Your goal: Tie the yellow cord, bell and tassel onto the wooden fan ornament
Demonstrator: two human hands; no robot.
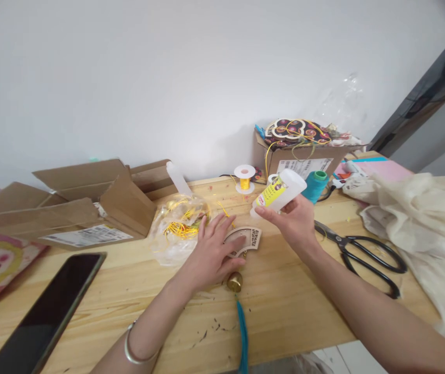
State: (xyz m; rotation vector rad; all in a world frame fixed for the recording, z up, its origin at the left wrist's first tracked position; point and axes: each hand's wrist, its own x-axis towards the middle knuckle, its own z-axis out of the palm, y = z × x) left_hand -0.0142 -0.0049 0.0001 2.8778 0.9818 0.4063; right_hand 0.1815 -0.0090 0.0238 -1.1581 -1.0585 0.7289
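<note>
My right hand grips a white plastic bottle with a yellow label, tilted above the table. Fingers spread, my left hand rests over the left part of a fan-shaped wooden cutout with a lattice pattern and holds nothing. Some of the cutout is hidden under those fingers. Below it lies a small brass bell, from which a teal tassel runs toward the table's front edge. A clear plastic bag with yellow cords is just left of my left hand.
Black-handled scissors and cream cloth lie at the right. Behind are a yellow thread spool, a teal thread cone and a filled cardboard box. An open carton and a phone occupy the left.
</note>
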